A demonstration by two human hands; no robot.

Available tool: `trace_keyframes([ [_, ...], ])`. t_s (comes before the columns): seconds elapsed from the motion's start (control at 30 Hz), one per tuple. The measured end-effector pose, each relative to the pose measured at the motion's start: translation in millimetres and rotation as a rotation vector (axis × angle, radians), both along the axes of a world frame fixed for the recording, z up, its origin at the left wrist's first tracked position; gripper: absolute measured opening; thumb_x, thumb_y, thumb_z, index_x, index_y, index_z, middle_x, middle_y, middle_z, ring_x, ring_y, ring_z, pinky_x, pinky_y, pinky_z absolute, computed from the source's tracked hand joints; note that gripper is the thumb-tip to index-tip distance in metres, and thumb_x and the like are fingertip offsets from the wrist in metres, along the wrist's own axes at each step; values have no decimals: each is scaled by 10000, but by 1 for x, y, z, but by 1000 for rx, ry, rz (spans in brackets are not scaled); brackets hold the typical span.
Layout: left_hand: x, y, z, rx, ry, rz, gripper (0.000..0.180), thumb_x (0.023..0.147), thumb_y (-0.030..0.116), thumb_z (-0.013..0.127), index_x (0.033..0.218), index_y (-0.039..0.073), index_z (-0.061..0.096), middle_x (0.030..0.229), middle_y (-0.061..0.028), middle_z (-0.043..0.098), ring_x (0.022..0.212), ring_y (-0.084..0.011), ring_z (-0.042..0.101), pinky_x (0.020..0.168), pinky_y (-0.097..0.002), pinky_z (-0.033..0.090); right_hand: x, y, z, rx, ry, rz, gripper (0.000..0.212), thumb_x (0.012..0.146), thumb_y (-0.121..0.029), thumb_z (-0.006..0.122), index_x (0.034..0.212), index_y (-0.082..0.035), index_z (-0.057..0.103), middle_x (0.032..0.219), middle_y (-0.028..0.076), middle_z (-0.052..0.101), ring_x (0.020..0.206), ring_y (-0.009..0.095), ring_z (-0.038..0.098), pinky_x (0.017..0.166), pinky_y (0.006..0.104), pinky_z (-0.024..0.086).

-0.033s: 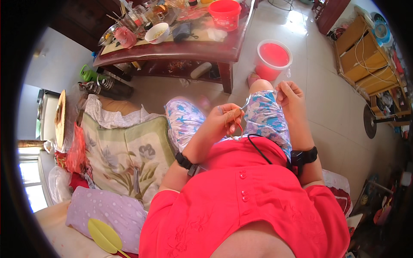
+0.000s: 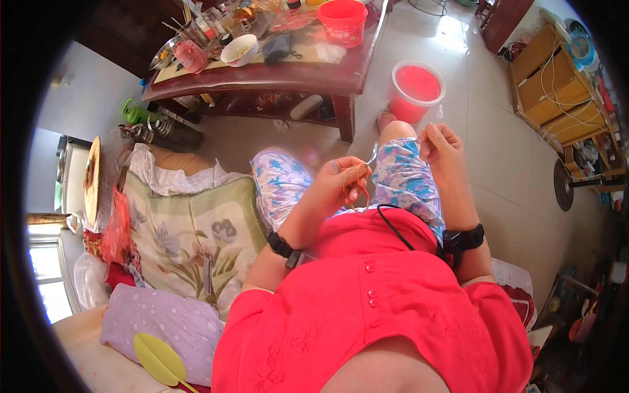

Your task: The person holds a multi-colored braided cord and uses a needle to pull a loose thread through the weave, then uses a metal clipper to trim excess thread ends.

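My left hand (image 2: 346,180) is closed above my lap, pinching a thin looped thing (image 2: 365,192) in red and orange. A pale bluish, slender strip (image 2: 374,154) rises beside its fingertips, close to my knee; whether the two are one piece I cannot tell. Past the other side of that knee is my right hand (image 2: 442,143), raised with its fingers curled and the thumb pressed to the forefinger. Anything in that pinch is too small to make out. Under both hands lie my patterned shorts (image 2: 403,173), blue, white and purple.
Ahead stands a dark red table (image 2: 262,76) with a white bowl (image 2: 240,50), jars and a red bucket (image 2: 343,23). A lidded red-and-white bucket (image 2: 417,92) is on the floor near my foot. Cushions (image 2: 190,242) lie at left; wooden drawers (image 2: 557,85) stand at right.
The pale strip by my left fingertips has swung slightly more upright. Both hands stay in nearly the same place.
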State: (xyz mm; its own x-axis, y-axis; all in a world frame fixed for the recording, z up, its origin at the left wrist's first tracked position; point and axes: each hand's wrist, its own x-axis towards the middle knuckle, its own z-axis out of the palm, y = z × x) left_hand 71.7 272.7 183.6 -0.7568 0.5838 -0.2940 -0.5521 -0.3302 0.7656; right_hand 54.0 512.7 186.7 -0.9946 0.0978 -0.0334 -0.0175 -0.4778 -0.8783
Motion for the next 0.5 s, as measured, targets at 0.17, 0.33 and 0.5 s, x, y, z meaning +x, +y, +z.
trace_keyframes([
  [0.17,-2,4,-4,-41,25,54,168,903,174,555,931,11,581,699,-16,589,468,-53,490,407,-165,346,14,-26,5,346,42,237,110,871,-64,557,833,3,635,715,37,584,577,64,503,509,197,384],
  [0.33,2,9,3,-53,36,36,172,899,176,559,940,12,591,710,-16,590,471,-51,484,411,-171,342,17,-47,8,574,325,363,139,837,-101,610,941,-18,650,711,-19,571,651,66,532,585,183,405],
  [0.5,3,3,16,-127,39,-98,197,899,182,549,970,6,601,724,-15,590,489,-47,482,438,-174,359,5,-19,-2,372,24,203,113,852,-103,592,934,-32,623,681,-9,548,582,66,497,542,202,381],
])
